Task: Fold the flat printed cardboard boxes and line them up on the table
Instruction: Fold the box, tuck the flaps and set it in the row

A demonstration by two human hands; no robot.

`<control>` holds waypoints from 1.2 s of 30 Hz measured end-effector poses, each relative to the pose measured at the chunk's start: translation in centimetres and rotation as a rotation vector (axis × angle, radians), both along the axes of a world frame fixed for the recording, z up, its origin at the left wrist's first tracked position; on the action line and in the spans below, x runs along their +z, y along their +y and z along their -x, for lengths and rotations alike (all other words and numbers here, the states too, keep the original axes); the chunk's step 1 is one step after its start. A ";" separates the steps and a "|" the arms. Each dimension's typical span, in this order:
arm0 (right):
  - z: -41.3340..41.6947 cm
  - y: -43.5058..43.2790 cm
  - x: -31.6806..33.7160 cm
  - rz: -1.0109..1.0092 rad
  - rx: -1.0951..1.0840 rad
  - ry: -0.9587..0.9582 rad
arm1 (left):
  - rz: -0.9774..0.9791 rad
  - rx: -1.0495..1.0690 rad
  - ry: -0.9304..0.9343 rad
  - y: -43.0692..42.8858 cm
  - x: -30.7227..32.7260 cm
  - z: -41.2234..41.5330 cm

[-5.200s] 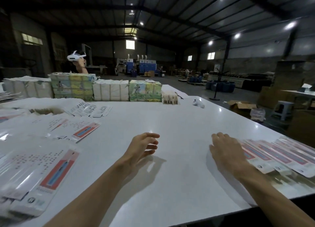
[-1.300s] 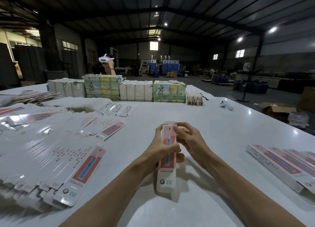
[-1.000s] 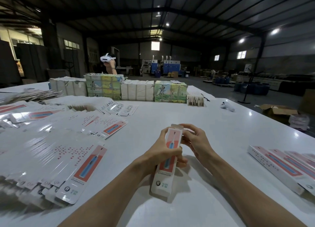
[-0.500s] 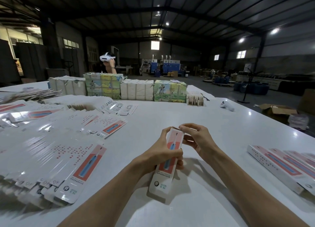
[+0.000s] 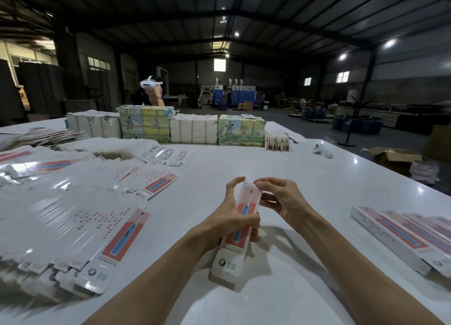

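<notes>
The right hand's fingertips (image 5: 259, 184) pinch the top end of a narrow printed box (image 5: 229, 258), thumb below and forefinger above, with the other fingers loosely curled behind. The right hand (image 5: 284, 199) reaches in from the right on a bent wrist. The left hand (image 5: 229, 218) wraps the box round its middle, fingers curled across the front, and one digit stands up free beside the upper left edge. The box is in front of the body over the middle of the table (image 5: 280, 163), leaning with its top away and to the right. Its lower end sits close to the surface above its own shadow, though whether it touches cannot be told. Both forearms come up from the near edge, well apart. Bare white table lies around the hands. To the left a spread pile of flat boxes (image 5: 85, 224) reaches nearly to the left forearm. To the right a row of folded boxes (image 5: 390, 239) lies side by side near the table's right edge. Wrapped bundles (image 5: 194, 129) line the far edge, and a small white controller (image 5: 322, 151) lies off by the right rim. Five seconds ago both hands were empty on the table. Half a second ago the right fingers were beside the box's top rather than closed on it, and the left digit lay against the box.
</notes>
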State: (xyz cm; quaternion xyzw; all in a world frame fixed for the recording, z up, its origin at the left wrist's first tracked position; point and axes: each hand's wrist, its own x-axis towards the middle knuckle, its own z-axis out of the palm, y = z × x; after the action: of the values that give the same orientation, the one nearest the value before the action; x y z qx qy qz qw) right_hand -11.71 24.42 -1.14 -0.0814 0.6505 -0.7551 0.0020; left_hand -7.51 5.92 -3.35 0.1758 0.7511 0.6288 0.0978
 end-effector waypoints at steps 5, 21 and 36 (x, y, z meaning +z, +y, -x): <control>-0.2 0.4 0.2 -0.038 0.015 -0.023 | 0.021 -0.030 -0.001 0.0 -0.1 -0.2; -0.3 0.6 0.4 -0.075 0.004 -0.068 | 0.071 -0.012 0.078 0.0 -0.5 0.2; -0.7 -0.5 -0.2 -0.017 0.077 0.060 | -0.059 0.095 -0.035 0.0 0.0 0.1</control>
State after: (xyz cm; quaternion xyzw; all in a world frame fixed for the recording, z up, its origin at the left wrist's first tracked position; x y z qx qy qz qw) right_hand -11.01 23.93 -1.35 -0.1292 0.6532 -0.7460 0.0123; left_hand -7.61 5.91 -3.34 0.1316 0.7379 0.6577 0.0757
